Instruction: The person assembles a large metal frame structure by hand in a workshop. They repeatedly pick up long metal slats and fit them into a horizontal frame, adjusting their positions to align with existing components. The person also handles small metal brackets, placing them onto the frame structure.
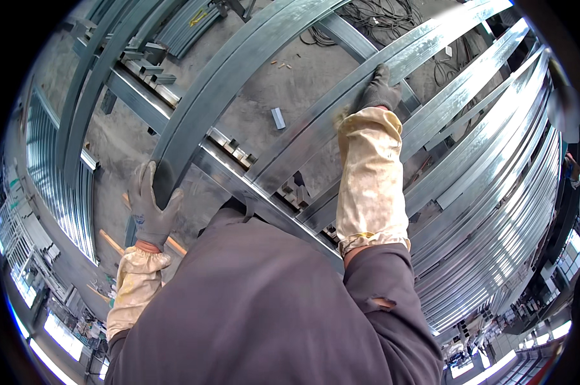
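In a grey work glove, my left hand (154,208) is at the near end of a long galvanized steel beam (203,106). Its fingers lie on one side of that end and the thumb on the other, gripping it. To the right, my right hand (381,93) wears a dark glove and rests on a second steel beam (315,119). The fingers of this hand stretch out over the beam's surface; its underside is hidden. Both beams lie slantwise across a steel support rail (222,168). Pale protective sleeves (372,176) cover my forearms.
More long beams (479,167) lie side by side to the right. A stack of steel profiles (62,186) is at the left. A small metal piece (277,119), coiled dark cables (392,19) and a wooden stick (111,242) are on the floor.
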A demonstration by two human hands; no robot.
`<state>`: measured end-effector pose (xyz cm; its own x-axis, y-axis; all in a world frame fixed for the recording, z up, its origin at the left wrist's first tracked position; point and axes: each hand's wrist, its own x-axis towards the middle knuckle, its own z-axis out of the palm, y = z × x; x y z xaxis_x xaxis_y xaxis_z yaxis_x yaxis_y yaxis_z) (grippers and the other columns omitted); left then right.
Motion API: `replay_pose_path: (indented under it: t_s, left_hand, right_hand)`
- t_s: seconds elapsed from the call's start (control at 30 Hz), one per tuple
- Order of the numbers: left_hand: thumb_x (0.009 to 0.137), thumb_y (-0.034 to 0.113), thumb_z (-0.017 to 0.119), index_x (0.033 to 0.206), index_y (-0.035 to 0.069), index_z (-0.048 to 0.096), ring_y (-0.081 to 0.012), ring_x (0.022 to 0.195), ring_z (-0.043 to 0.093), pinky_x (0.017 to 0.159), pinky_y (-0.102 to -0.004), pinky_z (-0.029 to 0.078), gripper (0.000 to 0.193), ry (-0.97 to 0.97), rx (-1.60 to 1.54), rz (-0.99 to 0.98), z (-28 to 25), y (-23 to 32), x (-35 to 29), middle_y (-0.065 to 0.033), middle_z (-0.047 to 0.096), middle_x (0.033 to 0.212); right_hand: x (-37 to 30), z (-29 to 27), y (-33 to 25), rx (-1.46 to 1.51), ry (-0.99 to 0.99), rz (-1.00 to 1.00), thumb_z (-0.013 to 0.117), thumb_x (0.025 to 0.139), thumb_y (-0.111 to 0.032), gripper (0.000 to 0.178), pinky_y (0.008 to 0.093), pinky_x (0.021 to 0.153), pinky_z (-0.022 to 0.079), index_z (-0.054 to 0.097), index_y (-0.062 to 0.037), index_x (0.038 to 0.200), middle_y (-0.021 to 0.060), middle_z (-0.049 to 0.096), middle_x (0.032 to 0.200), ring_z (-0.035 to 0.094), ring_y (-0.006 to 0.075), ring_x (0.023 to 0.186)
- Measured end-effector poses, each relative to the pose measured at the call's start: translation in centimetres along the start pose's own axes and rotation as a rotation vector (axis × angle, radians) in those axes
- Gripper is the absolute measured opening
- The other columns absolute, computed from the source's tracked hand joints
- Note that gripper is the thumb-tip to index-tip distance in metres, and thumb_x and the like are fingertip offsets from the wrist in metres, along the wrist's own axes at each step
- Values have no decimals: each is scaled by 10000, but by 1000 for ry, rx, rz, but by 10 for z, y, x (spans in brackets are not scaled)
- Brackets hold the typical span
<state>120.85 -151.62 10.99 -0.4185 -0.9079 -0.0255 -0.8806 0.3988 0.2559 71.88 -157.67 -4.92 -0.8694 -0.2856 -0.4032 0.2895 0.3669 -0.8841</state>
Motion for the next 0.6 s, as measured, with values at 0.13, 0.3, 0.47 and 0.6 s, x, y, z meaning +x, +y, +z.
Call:
replay_pose_path:
  t_s: [0.13,0.3,0.47,0.6]
  left_hand:
    - [746,339,847,1542,3,396,-397,1370,463,1165,-490,363,975,-89,-13,-182,-4,-33,-32,-228,471,1489]
    - [633,384,920,1546,-7,375,-396,1364,478,1132,-482,403,1133,-234,34,-351,-30,-65,-67,-223,499,1475]
    - [548,385,957,1528,-13,382,-405,1304,532,1103,-477,438,1204,-332,-37,-332,-54,-113,-100,-235,518,1441]
    - [487,399,974,1462,6,431,-401,1249,565,1049,-476,472,1184,-342,-130,-317,-55,-141,-92,-215,562,1353]
  right_hand:
    - [-7,6,-6,-158,65,31,747,928,-422,733,434,1005,499,489,52,1424,259,683,1243,682,376,1098]
    - [9,4,17,-124,86,-305,760,920,-389,833,447,1017,492,369,30,1525,286,631,1283,636,391,1189]
    - [-117,86,-13,-174,-446,-297,803,896,-347,720,414,1063,466,504,16,1441,193,630,1306,621,323,1194]
    - [-177,167,-13,126,-484,145,837,871,-372,854,366,1075,451,432,25,1510,175,614,1405,597,264,1262]
